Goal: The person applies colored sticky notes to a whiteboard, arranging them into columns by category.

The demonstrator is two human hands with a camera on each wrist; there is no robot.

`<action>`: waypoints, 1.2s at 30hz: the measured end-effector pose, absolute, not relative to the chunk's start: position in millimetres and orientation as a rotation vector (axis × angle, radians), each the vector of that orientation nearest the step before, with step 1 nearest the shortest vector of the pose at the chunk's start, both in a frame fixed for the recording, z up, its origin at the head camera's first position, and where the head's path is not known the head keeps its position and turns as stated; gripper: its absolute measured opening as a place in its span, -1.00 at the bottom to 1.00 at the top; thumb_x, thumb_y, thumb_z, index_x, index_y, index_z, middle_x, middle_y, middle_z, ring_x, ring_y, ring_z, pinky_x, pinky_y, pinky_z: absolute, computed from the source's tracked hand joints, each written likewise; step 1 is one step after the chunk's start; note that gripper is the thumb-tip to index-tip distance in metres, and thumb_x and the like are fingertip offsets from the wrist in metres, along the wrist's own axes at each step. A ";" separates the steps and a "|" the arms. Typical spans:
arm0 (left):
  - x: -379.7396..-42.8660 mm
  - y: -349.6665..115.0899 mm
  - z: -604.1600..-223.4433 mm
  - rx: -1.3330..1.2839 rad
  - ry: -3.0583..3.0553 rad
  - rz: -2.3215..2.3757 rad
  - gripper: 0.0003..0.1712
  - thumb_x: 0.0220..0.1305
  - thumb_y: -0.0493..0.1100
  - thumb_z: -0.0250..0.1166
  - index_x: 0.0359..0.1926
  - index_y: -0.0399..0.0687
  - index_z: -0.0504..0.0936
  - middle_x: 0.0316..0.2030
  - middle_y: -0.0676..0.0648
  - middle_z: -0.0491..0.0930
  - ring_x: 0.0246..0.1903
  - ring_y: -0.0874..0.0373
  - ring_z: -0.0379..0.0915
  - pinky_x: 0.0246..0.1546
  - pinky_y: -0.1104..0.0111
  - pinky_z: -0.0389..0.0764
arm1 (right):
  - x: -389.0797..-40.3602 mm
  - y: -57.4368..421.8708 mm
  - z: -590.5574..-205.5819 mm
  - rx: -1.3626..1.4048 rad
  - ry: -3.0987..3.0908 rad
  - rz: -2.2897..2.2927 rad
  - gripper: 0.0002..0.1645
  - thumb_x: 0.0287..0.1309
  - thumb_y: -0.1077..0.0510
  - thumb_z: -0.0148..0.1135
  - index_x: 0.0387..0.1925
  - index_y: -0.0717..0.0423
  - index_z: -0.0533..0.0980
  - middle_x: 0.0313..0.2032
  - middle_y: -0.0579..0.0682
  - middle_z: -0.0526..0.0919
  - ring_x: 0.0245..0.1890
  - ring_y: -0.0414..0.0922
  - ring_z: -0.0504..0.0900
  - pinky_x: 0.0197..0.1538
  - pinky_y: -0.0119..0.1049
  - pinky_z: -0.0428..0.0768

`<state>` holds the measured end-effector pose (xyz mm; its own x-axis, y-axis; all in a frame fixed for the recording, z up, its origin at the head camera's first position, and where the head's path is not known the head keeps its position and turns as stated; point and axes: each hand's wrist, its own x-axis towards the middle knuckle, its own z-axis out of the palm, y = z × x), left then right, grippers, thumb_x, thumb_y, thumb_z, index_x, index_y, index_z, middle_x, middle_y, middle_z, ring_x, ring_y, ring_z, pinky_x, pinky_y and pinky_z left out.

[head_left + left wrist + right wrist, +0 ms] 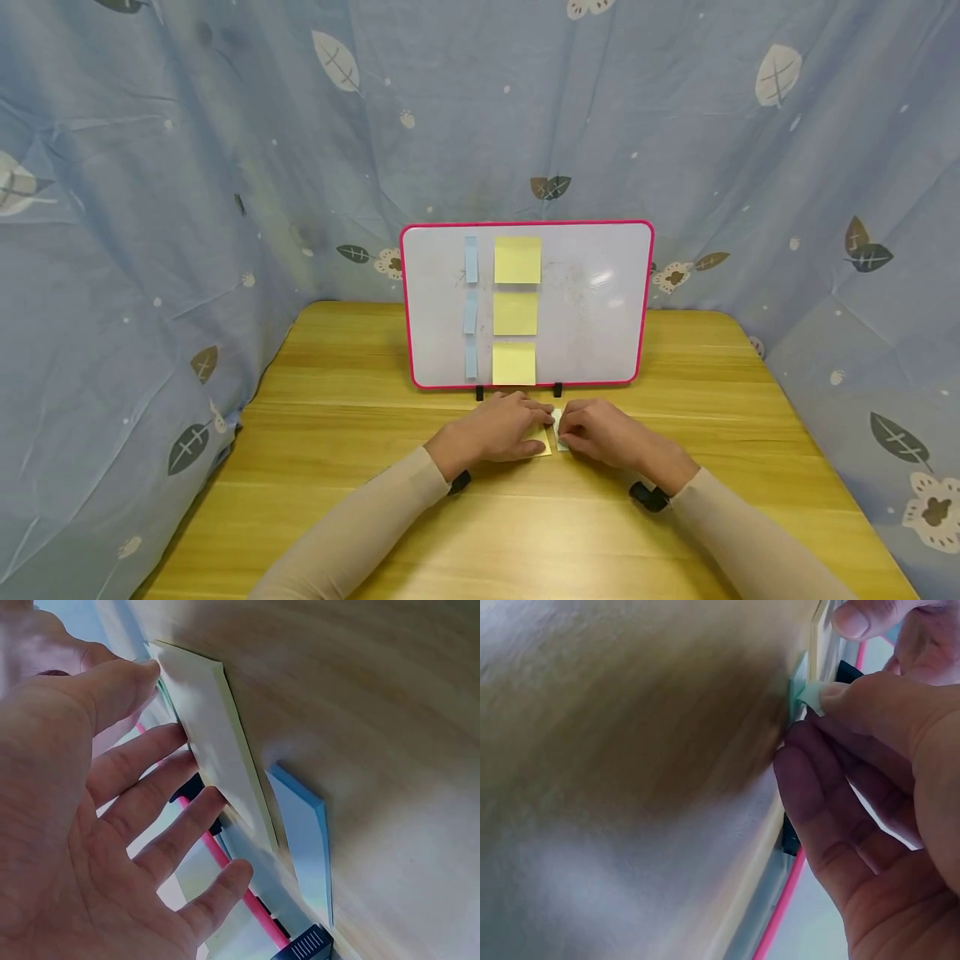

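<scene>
My left hand (504, 429) lies over a pale yellow sticky-note pad (210, 735) on the table, its fingers spread and the fingertips at the pad's edge. Just right of that pad is a narrow light green sticky-note pad (559, 433). With thumb and fingers, my right hand (606, 435) pinches the lifted end of a green sticky note (811, 697), which bends up from the pad in the right wrist view. A blue sticky-note pad (301, 832) lies beyond the yellow one in the left wrist view; in the head view my left hand hides it.
A pink-framed whiteboard (592, 317) stands behind the hands on black feet (480, 392). On it are a column of blue strips (471, 313) and a column of yellow sticky notes (515, 314). Patterned blue curtains (480, 108) surround the wooden table (510, 542).
</scene>
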<state>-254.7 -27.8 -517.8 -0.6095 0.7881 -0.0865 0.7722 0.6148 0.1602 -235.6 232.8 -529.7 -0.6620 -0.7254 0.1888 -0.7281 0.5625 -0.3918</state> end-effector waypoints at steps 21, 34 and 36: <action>-253.4 -4.4 -520.6 1.273 2.866 0.124 -0.75 0.67 -0.03 0.43 0.23 0.26 0.90 0.18 0.21 0.89 0.07 0.13 0.80 0.11 0.14 0.82 | -243.1 235.3 -537.6 0.763 -2.940 1.217 -0.82 0.52 0.18 0.55 -0.30 -0.04 0.86 -0.33 -0.20 0.91 -0.35 -0.34 0.76 -0.21 -0.43 0.75; -244.3 15.2 -523.4 1.045 2.970 0.075 -0.47 0.51 0.33 0.58 0.29 0.20 0.83 0.21 0.16 0.83 0.16 0.13 0.75 0.26 0.13 0.79 | -246.6 233.2 -532.5 0.573 -2.899 1.262 -0.96 0.57 0.21 0.52 -0.13 0.08 0.79 -0.24 -0.09 0.92 -0.27 -0.26 0.87 -0.09 -0.41 0.82; -243.1 16.6 -525.4 1.008 2.979 0.087 -0.40 0.50 0.32 0.59 0.35 0.16 0.76 0.29 0.14 0.81 0.22 0.12 0.74 0.29 0.12 0.78 | -246.4 232.2 -531.8 0.526 -2.885 1.302 -0.96 0.56 0.23 0.52 -0.07 0.13 0.80 -0.20 -0.04 0.93 -0.24 -0.22 0.90 -0.08 -0.40 0.84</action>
